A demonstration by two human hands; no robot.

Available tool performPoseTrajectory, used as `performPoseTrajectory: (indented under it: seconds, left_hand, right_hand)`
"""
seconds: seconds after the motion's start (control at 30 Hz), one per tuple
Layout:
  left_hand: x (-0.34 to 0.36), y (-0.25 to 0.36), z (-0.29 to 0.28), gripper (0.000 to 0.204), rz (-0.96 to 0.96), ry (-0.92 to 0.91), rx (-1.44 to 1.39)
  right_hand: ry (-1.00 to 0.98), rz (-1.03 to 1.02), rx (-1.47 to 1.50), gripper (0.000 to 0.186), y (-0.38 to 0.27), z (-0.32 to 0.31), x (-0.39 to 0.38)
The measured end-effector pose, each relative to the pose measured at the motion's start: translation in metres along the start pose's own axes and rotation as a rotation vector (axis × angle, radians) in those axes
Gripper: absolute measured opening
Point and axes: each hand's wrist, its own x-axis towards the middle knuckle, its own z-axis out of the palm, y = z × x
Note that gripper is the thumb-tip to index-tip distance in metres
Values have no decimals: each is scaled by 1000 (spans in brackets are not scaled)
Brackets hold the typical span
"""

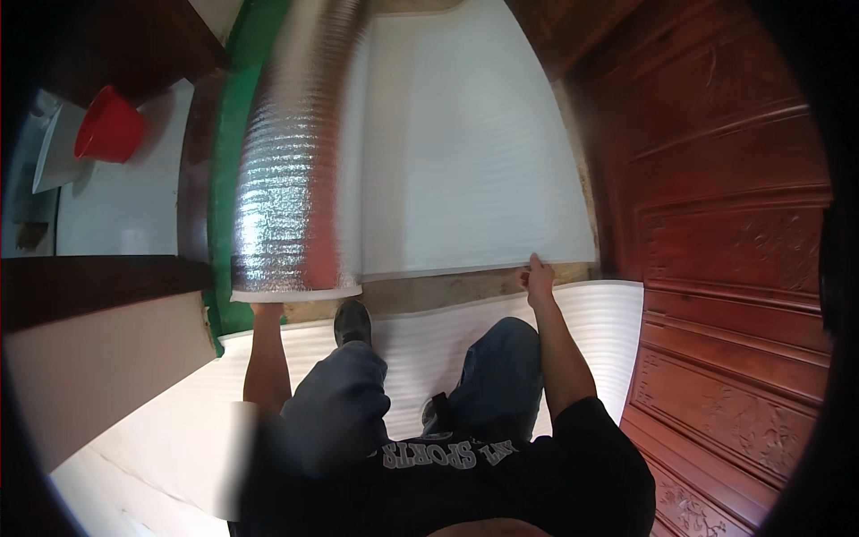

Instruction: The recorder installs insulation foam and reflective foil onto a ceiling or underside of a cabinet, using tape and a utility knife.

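A long roll of silver foil-faced foam [284,197] lies lengthwise at left of centre over green material [231,143], beside a white foam sheet [470,143]. My left hand [267,309] is at the roll's near end, its fingers hidden under it. My right hand [537,282] pinches the near edge of the white sheet at its right side. Between my legs and the roll shows a strip of bare grey-brown floor [429,297]. A second white foam sheet [591,331] lies under my legs and dark shoe [352,322].
Carved reddish wooden panels [725,259] rise along the right. On the left, beyond a dark wooden edge [98,277], a red plastic bowl [112,125] rests on a white surface [121,215] near a tilted pale panel [54,152].
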Motion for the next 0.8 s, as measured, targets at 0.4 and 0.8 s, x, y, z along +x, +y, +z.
performPoseTrajectory:
  seconds: [0.4, 0.8]
  left_hand:
    - [-30, 24, 89, 37, -75, 185, -240]
    - [-106, 88, 148, 32, -197, 330, -327]
  right_hand:
    - [-31, 168, 148, 26, 37, -32, 40]
    - [-45, 257, 123, 25, 67, -64, 33]
